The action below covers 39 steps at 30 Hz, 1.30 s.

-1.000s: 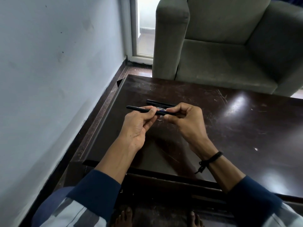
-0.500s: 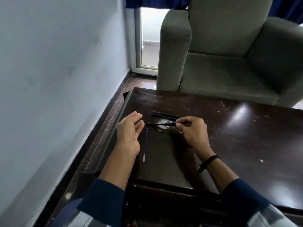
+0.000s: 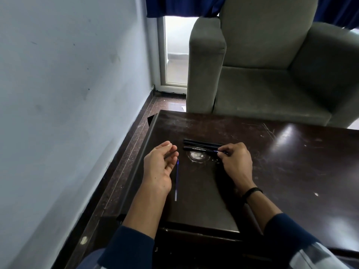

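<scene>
A black pen (image 3: 200,149) lies crosswise on the dark wooden table (image 3: 281,162), and my right hand (image 3: 236,164) pinches its right end. Just behind it lie two more black pens (image 3: 200,143), side by side. A thin blue refill (image 3: 176,179) lies lengthwise on the table, right beside my left hand (image 3: 160,168). That hand hovers with relaxed, slightly curled fingers and holds nothing.
A grey armchair (image 3: 272,74) stands behind the table. A pale wall (image 3: 68,94) runs along the left, with a narrow strip of floor (image 3: 124,164) between it and the table. A worn pale spot (image 3: 197,157) marks the tabletop near the pens.
A second ago both hands held one pen above the table. My right hand has since laid it down beside the other pens, the left hand let go, and the blue refill now lies on the table.
</scene>
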Available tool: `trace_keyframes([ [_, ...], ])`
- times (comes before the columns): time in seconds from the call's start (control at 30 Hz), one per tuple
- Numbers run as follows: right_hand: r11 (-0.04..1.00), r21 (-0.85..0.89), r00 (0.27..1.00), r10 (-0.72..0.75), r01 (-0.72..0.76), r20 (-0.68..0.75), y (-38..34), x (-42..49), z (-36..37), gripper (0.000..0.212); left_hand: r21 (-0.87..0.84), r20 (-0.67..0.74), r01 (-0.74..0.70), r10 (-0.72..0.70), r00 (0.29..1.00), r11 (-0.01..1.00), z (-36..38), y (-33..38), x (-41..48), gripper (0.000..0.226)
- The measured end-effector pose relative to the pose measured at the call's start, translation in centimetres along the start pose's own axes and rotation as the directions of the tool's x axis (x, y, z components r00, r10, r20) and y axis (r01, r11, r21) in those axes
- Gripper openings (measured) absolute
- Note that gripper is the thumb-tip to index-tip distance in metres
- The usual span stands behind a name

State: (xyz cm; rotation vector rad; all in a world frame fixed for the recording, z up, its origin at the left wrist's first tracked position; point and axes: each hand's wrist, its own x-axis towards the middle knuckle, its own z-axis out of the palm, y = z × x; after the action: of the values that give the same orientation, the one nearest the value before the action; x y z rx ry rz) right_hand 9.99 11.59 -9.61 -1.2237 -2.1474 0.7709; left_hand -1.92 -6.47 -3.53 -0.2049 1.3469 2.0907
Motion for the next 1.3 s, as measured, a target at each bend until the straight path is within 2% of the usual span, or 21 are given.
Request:
trace_keyframes([
  [0.4, 1.0, 0.014, 1.0, 0.006, -0.006, 0.009, -0.5, -0.7, -0.5, 0.022, 0.015, 0.01, 0.005, -0.005, 1.0, 1.0, 0.1, -0.4, 0.1, 0.013],
  [0.53, 0.998, 0.049, 0.998, 0.053, -0.05, -0.044, -1.2, -0.4, -2.4, 0.015, 0.013, 0.007, 0.012, -0.012, 1.0, 1.0, 0.0, -0.2, 0.2, 0.012],
  [0.6, 0.997, -0.024, 0.996, 0.074, -0.075, -0.045, -1.6, -0.2, -4.6, 0.011, 0.008, 0.002, 0.008, -0.008, 1.0, 1.0, -0.3, 0.0, 0.4, 0.011],
  [0.7, 0.98, -0.18, 0.991, 0.107, -0.091, 0.084, -1.1, -0.4, -8.2, 0.011, 0.068, 0.0, -0.054, 0.054, 0.999, 0.996, -0.5, 0.5, 0.7, 0.01],
  [0.8, 0.931, -0.339, 0.964, 0.203, -0.135, 0.173, 0.1, -1.6, -10.8, 0.024, 0.194, 0.023, -0.142, 0.14, 0.99, 0.971, -0.7, 1.0, 0.7, 0.011],
  [0.9, 0.91, -0.388, 0.946, 0.242, -0.144, 0.215, 1.2, -3.7, -11.3, 0.042, 0.319, 0.052, -0.197, 0.19, 0.98, 0.927, -0.8, 1.4, 0.8, 0.013],
  [1.03, 0.919, -0.393, 0.966, 0.134, -0.038, 0.221, 1.7, -6.7, -9.2, 0.03, 0.388, 0.08, -0.205, 0.189, 0.979, 0.898, -0.7, 1.4, 0.5, 0.012],
  [1.2, 0.958, -0.288, 0.982, 0.069, -0.016, 0.176, 1.2, -8.1, -6.6, 0.026, 0.263, 0.071, -0.157, 0.143, 0.987, 0.952, -0.7, 2.0, 0.2, 0.011],
  [1.3, 0.978, -0.21, 0.988, 0.047, -0.015, 0.15, 1.3, -8.4, -5.9, 0.022, 0.273, 0.068, -0.152, 0.138, 0.988, 0.95, -0.9, 1.9, 0.3, 0.011],
])
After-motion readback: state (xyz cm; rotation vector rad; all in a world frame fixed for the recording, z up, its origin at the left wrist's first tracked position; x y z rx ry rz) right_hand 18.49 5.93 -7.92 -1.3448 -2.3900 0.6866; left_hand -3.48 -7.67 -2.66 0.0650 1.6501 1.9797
